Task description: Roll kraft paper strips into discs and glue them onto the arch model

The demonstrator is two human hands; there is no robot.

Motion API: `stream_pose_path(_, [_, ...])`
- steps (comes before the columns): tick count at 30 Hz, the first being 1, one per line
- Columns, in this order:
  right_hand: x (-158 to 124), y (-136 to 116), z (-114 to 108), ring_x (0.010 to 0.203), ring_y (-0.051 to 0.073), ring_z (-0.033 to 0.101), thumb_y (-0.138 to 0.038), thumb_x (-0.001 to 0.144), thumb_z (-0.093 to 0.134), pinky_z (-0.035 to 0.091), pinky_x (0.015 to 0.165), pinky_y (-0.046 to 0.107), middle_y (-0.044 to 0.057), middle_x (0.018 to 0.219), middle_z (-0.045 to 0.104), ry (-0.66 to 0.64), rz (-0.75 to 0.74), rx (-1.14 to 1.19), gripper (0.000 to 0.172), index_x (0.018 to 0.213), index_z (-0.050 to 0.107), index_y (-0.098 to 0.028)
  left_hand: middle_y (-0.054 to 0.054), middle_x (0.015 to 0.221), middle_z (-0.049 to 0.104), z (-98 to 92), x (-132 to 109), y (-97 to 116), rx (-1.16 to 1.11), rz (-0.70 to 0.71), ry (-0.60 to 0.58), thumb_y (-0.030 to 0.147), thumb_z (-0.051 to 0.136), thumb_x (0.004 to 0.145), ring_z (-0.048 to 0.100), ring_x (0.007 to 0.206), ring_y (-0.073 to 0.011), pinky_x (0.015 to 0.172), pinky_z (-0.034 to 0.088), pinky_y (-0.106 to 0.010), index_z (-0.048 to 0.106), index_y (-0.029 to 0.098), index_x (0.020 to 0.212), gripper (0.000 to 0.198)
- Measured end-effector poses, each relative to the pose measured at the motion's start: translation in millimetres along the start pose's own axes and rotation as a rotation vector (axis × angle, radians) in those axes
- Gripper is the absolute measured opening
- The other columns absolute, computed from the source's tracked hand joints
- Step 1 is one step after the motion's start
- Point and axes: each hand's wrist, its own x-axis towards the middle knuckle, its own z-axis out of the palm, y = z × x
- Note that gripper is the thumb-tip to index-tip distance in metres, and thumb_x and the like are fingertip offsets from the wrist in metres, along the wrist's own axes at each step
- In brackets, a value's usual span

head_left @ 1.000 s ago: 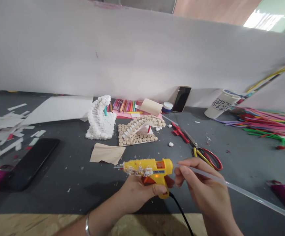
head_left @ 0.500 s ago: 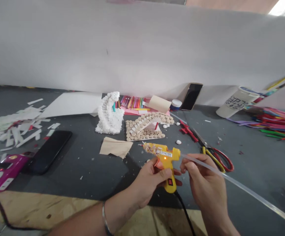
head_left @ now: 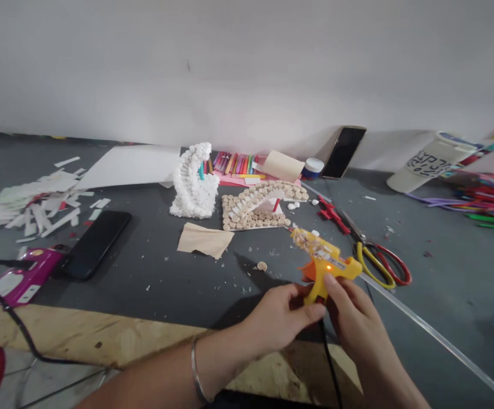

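A yellow hot glue gun point(head_left: 321, 250) with a lit orange light is held between both hands above the dark table. My left hand point(head_left: 283, 315) is closed around the lower handle, thumb across it. My right hand point(head_left: 351, 309) grips the handle from the right, its thumb near the light; some of its fingers are hidden. From the gun's back end a long clear glue stick point(head_left: 438, 335) runs out to the lower right. The nozzle points up and left, near a model covered in rolled paper discs point(head_left: 255, 207). One loose paper disc point(head_left: 262, 266) lies left of the gun.
A white bumpy model point(head_left: 193, 184) and a beige paper scrap point(head_left: 205, 241) are left of centre. Scissors point(head_left: 383, 264) lie at right, near a leaning phone point(head_left: 344, 152) and a tilted cup point(head_left: 430, 162). A black phone point(head_left: 97, 244), a magenta device point(head_left: 25, 278) and paper strips point(head_left: 37, 204) occupy the left.
The glue gun has moved right and its nozzle has tilted upward. My right hand has left the glue stick and taken the gun's handle; my left hand has slid lower on it.
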Motion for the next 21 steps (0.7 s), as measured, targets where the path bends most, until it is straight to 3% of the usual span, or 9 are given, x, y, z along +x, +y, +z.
stream_pose_path(2, [3.6,-6.6,-1.0,0.074,0.021,0.067,-0.054,0.084,0.064,0.056,0.063,0.029,0.009,0.084,0.073,0.024,0.013,0.063,0.04,0.092,0.071,-0.015,-0.011,0.107,0.07,-2.1,-12.1,-5.3,0.091,-0.008,-0.003,0.02,0.07,0.073,0.064,0.094,-0.0221,0.083,0.049,-0.032,0.066,0.015,0.113,0.041])
stream_pose_path(4, [7.2,-14.4,-3.1,0.069,0.02,0.067,-0.056,0.083,0.064,0.055,0.059,0.028,0.01,0.085,0.074,0.036,0.024,0.11,0.043,0.095,0.07,-0.015,-0.011,0.109,0.068,-8.9,-27.5,-2.6,0.227,-0.048,0.077,0.021,0.072,0.07,0.064,0.091,-0.0219,0.075,0.05,-0.03,0.061,0.017,0.122,0.053])
stream_pose_path(5, [8.8,-18.0,-4.6,0.066,0.018,0.065,-0.057,0.082,0.065,0.053,0.055,0.027,0.01,0.084,0.074,0.042,0.021,0.111,0.044,0.094,0.07,-0.015,-0.01,0.104,0.068,-14.4,-35.1,2.3,0.28,-0.06,0.094,0.023,0.072,0.071,0.064,0.085,-0.0204,0.071,0.05,-0.03,0.062,0.017,0.12,0.051])
stream_pose_path(8, [12.8,-25.7,-10.0,0.059,0.014,0.059,-0.057,0.08,0.067,0.048,0.051,0.024,0.009,0.087,0.074,0.046,-0.026,0.046,0.043,0.091,0.07,-0.016,-0.003,0.075,0.066,-37.8,-51.1,28.0,0.438,-0.033,0.135,0.029,0.062,0.081,0.059,0.069,-0.0152,0.063,0.045,-0.025,0.069,0.017,0.091,0.017])
stream_pose_path(11, [15.9,-27.6,-14.8,0.059,0.012,0.054,-0.055,0.082,0.066,0.046,0.052,0.024,0.009,0.092,0.073,0.02,-0.076,-0.017,0.039,0.091,0.07,-0.017,0.0,0.072,0.065,-62.5,-50.6,55.0,0.713,0.125,0.319,0.032,0.056,0.088,0.057,0.069,-0.0144,0.063,0.043,-0.025,0.068,0.019,0.084,0.018])
stream_pose_path(13, [18.1,-26.9,-16.8,0.058,0.012,0.052,-0.053,0.081,0.068,0.043,0.051,0.024,0.009,0.088,0.073,0.004,-0.087,-0.066,0.038,0.091,0.07,-0.016,-0.001,0.079,0.067,-73.9,-41.4,64.5,0.907,0.19,0.373,0.029,0.055,0.09,0.059,0.072,-0.0152,0.066,0.044,-0.027,0.069,0.02,0.086,0.017])
stream_pose_path(17, [23.7,-24.8,-17.8,0.06,0.013,0.051,-0.049,0.081,0.067,0.042,0.052,0.025,0.008,0.083,0.072,-0.052,-0.106,-0.119,0.038,0.099,0.071,-0.016,-0.004,0.089,0.066,-81.6,-14.0,59.9,1.214,0.265,0.263,0.023,0.054,0.092,0.061,0.083,-0.0191,0.075,0.047,-0.032,0.07,0.018,0.092,0.016])
stream_pose_path(21, [28.6,-23.5,-18.1,0.067,0.014,0.058,-0.047,0.08,0.069,0.045,0.058,0.026,0.011,0.101,0.074,-0.119,-0.069,-0.091,0.034,0.095,0.069,-0.017,-0.01,0.105,0.064,-79.2,6.2,47.4,1.473,0.275,0.149,0.019,0.054,0.091,0.06,0.1,-0.0253,0.08,0.049,-0.036,0.065,0.016,0.114,0.025])
